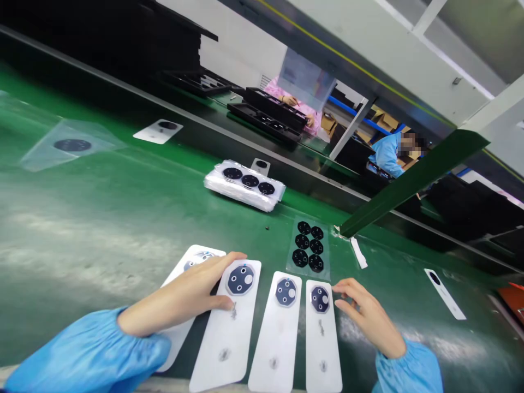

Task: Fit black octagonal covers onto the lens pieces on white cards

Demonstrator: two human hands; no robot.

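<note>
White pnls (275,333) x4 | disc sheet (309,249) bhd | grn post (413,183) rear-R

Tabletop (135,218): green, glossy. Along the near edge lie four white panels (276,333), three plainly showing dark discs (285,293). Behind: clear sheet (309,248) with six black discs (300,258); white strip (358,252) beside a green post (409,183). Farther back: plastic-wrapped stack (243,191). Left: clear film (72,145) with black disc; white card (158,131). Right: narrow white plate (445,295).
</note>
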